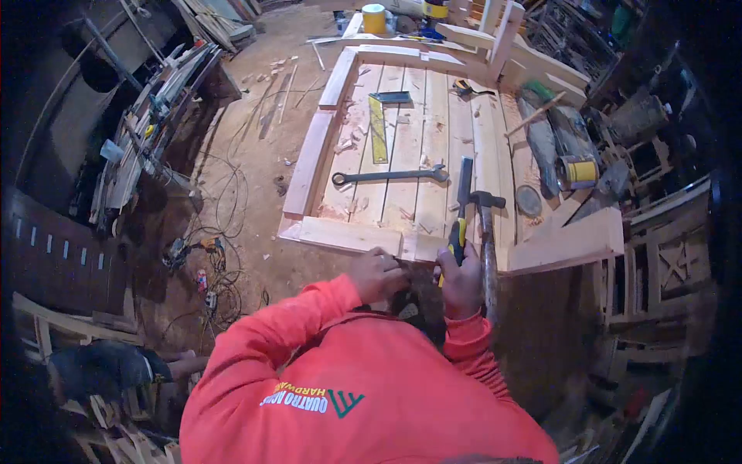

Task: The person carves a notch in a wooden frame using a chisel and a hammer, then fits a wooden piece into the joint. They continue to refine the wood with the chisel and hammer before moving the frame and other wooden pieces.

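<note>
My right hand (461,280) is wrapped round the yellow-and-black handle of a chisel (464,185), its blade directed away from me over the planks. Right beside it lies a claw hammer (486,224), its head on the boards and its handle running down past my right hand. My left hand (377,276) is closed at the near edge of the wooden frame (352,233), fingers curled; whatever they hold is hidden. Beyond, on the planks, are a combination wrench (390,176), a try square (378,131) with a yellow blade, and a tape measure (464,88).
Wood chips litter the planks. On the right are a round lid (529,201), a tin (578,172) and a diagonal wooden piece (560,216). Cables and a power tool (210,246) lie on the floor at left. A yellow bucket (374,19) stands behind; a person (108,370) is at lower left.
</note>
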